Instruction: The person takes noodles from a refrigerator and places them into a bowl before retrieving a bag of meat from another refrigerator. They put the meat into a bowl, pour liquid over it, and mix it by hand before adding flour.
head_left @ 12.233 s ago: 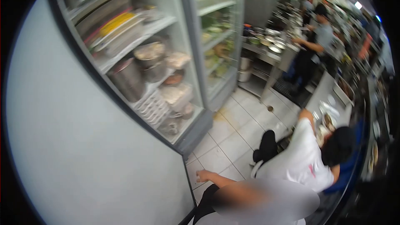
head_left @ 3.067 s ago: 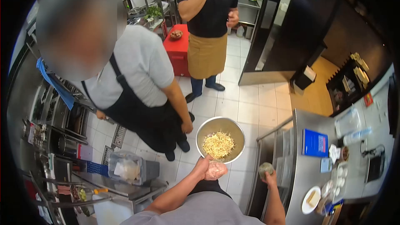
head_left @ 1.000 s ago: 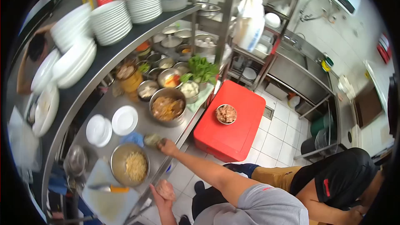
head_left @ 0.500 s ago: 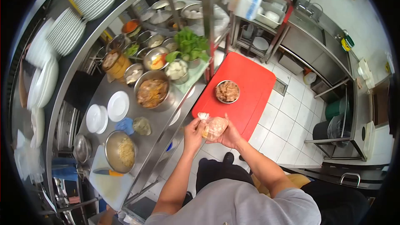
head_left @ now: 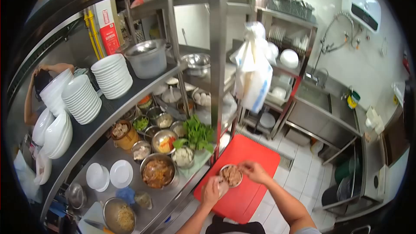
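Working at the meat (head_left: 231, 174) in the bowl (head_left: 239, 183), on the red box (head_left: 256, 156). Grasping the bag (head_left: 222, 188) in the left hand (head_left: 210, 191), close by the rim; reaching to the opposite side with the right hand (head_left: 255, 172), fingers bent. Calls for a steady bag and light fingertips. Partly hidden behind the left hand: the bag. Too small to tell: any pinch or contact at the right fingertips.

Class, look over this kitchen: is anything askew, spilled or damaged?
The pair of small white plates on the steel counter looks askew: they overlap off-centre, not squarely stacked. I see no clear spill or damage.
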Demonstrator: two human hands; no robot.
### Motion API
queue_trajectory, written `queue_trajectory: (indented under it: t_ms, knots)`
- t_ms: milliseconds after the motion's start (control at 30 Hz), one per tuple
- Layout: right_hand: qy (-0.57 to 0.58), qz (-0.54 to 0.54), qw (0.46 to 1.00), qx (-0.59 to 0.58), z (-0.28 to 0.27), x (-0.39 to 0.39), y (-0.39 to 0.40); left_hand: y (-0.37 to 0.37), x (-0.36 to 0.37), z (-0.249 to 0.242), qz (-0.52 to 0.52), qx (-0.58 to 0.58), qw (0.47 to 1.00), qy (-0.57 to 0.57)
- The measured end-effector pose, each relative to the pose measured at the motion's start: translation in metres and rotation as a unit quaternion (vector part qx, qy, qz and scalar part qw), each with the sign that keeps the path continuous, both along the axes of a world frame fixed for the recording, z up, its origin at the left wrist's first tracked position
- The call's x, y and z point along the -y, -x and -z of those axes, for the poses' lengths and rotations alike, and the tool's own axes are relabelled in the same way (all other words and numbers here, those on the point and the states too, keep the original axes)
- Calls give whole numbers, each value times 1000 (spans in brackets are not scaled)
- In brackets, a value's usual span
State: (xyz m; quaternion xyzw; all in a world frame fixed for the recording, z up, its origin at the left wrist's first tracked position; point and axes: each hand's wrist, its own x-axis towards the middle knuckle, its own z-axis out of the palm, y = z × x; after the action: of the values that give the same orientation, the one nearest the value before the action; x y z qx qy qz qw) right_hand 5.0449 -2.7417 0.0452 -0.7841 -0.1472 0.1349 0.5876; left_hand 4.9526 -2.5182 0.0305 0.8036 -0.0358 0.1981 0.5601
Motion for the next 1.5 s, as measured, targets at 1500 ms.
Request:
queue_trajectory:
  t_ms: [1500]
  knots:
    - [112, 54, 753, 646, -325, -120, -369, 35, 179, -40, -469, -62, 860, 191]
